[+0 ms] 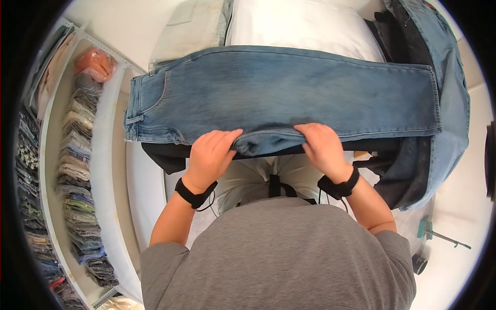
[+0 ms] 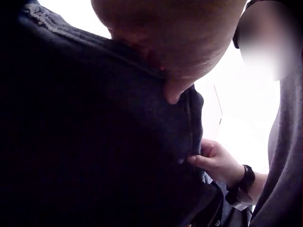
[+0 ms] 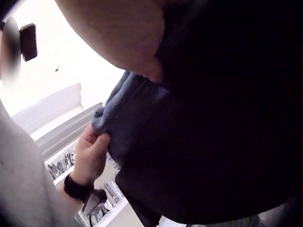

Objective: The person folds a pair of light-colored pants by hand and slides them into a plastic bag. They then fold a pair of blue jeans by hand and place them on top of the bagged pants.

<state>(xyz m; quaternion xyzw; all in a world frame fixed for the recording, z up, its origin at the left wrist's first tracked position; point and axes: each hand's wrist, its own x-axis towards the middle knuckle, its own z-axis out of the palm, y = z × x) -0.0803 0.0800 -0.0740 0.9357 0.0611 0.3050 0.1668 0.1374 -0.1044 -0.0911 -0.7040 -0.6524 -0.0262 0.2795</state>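
Blue jeans (image 1: 299,90) lie sideways across the surface, waistband at the left and leg hems at the right. Along the near edge the left hand (image 1: 211,157) pinches the denim, and the right hand (image 1: 326,152) pinches it further right; between them the edge bulges in a rolled fold. In the left wrist view the left hand (image 2: 175,33) has its thumb on the dark denim (image 2: 118,104), with the right hand (image 2: 220,163) beyond. The right wrist view shows the right hand's thumb on the denim (image 3: 142,109) and the left hand (image 3: 90,158) gripping its edge.
Behind the jeans are a white pile (image 1: 305,26) and pale folded denim (image 1: 191,31). More blue denim (image 1: 449,103) hangs at the right. Black cloth (image 1: 165,155) shows under the near edge. Shelves of bagged clothes (image 1: 77,170) stand at the left.
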